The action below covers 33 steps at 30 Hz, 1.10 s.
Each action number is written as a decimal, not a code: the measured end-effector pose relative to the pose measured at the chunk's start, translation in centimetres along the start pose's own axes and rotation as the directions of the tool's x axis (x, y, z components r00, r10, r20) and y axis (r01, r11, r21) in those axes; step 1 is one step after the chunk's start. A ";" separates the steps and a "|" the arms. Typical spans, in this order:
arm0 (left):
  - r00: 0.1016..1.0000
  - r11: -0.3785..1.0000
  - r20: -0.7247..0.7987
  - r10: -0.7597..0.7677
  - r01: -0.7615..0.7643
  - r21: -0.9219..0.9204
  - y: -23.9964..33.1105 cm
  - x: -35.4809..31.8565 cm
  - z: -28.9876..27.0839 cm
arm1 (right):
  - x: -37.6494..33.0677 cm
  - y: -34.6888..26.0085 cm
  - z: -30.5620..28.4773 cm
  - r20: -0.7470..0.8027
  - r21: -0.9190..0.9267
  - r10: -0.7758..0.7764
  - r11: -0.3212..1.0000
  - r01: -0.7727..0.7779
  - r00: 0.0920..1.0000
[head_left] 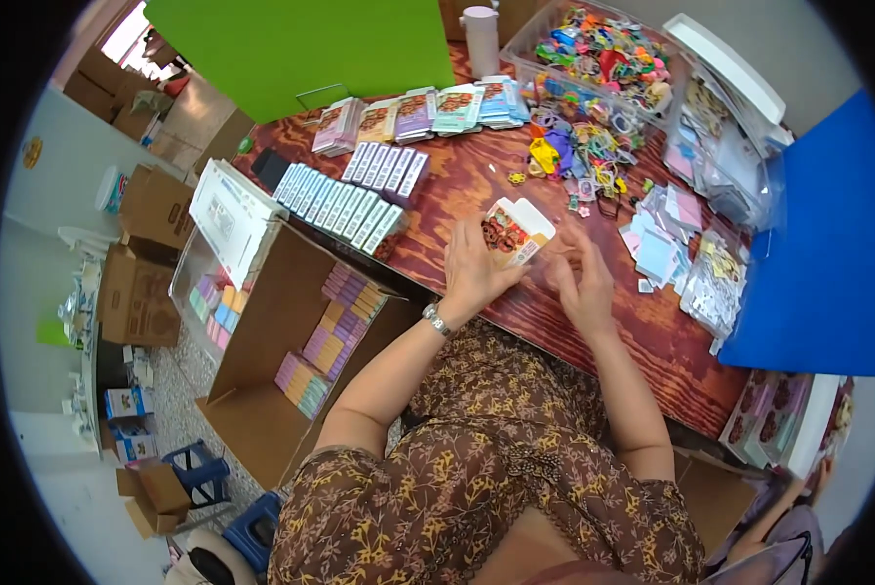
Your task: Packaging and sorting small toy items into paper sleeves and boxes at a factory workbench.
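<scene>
My left hand (468, 261) is closed around a small cardboard box (508, 232) with a printed picture of reddish-brown items and a white end flap standing up. The box is tilted over the near edge of the table. Just to its right, my right hand (582, 285) hovers with its fingers bent toward the box. Motion smears those fingertips, so whether anything is between them does not show. Left of my left hand, rows of small boxes (332, 207) stand on the table. Flat stacks of coloured cartons (413, 115) lie behind them.
Loose colourful trinkets (593, 146) spill before a clear bin (530, 39). Paper cards (657, 244) and bagged pieces (715, 278) lie right, beside a blue panel (817, 234). A green panel (301, 49) stands behind. An open carton (252, 380) holding packed boxes sits low left. Another person's arm (783, 512) shows lower right.
</scene>
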State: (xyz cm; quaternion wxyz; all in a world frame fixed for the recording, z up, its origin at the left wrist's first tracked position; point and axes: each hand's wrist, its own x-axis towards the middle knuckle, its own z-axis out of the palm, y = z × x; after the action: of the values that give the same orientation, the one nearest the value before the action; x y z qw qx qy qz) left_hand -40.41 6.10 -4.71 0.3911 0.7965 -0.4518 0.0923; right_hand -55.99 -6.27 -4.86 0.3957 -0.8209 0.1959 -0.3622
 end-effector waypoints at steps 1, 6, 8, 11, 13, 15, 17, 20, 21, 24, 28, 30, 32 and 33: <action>1.000 1.000 0.006 0.007 -0.007 -0.009 0.5 -0.2 0.1 | -0.5 -0.3 0.1 -0.008 -0.008 0.006 1.000 -0.006 1.000; 0.991 0.976 0.060 -0.119 0.128 -0.178 2.8 -1.1 -0.6 | -1.2 -1.9 0.6 -0.121 -0.114 -0.266 0.961 0.253 0.956; 0.991 0.971 0.042 -0.126 0.132 -0.200 3.4 -1.5 -1.0 | -1.4 -2.4 0.6 -0.136 -0.151 -0.297 0.949 0.276 0.945; 0.994 0.982 0.049 -0.093 0.100 -0.158 4.6 -1.6 -2.6 | -1.8 -2.9 0.5 -0.067 -0.200 -0.358 0.919 0.339 0.931; 0.997 0.962 -0.071 -0.001 -0.018 -0.274 4.6 -1.5 -1.9 | -2.3 -3.0 0.5 -0.081 -0.239 -0.342 0.919 0.315 0.936; 1.000 0.949 -0.017 -0.001 -0.004 -0.316 3.9 -1.7 -1.0 | -2.3 -2.3 0.5 -0.078 -0.254 -0.328 0.920 0.299 0.942; 0.994 0.925 0.098 -0.042 0.075 -0.373 3.8 -1.8 -1.6 | -2.5 -2.3 0.8 -0.077 -0.169 -0.293 0.946 0.278 0.953; 0.992 0.938 0.124 -0.008 0.051 -0.343 3.4 -2.0 -2.0 | -2.5 -3.5 0.6 -0.037 -0.020 -0.137 0.990 0.136 0.990; 0.993 0.940 0.116 -0.013 0.052 -0.338 3.4 -2.0 -2.1 | -2.3 -3.8 0.5 0.008 0.063 -0.039 0.997 0.039 0.999; 0.992 0.954 0.121 0.030 0.008 -0.301 3.2 -2.3 -2.3 | -1.7 -3.9 -0.1 0.049 -0.136 -0.193 0.971 0.198 0.980; 0.989 0.959 0.117 0.088 -0.052 -0.279 2.7 -2.7 -1.7 | -1.0 -4.9 -0.7 0.058 -0.178 -0.307 0.933 0.312 0.950; 0.985 0.961 0.134 0.111 -0.073 -0.265 3.1 -2.4 -1.2 | -1.0 -4.4 -1.8 0.146 -0.206 -0.302 0.922 0.328 0.942; 0.980 0.959 0.075 0.184 -0.162 -0.233 3.5 -1.5 -0.8 | -0.2 -3.8 -2.4 0.109 -0.151 -0.262 0.949 0.276 0.959; 0.983 0.969 0.074 0.170 -0.154 -0.191 3.8 -1.4 -0.6 | -0.1 -3.5 -3.0 0.083 -0.094 -0.221 0.969 0.229 0.972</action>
State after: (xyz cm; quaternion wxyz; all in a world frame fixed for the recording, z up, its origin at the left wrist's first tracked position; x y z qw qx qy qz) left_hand -44.07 6.36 -2.93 0.4338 0.7205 -0.5392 0.0457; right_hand -58.18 -5.52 -0.86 0.3158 -0.8696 0.1056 -0.3646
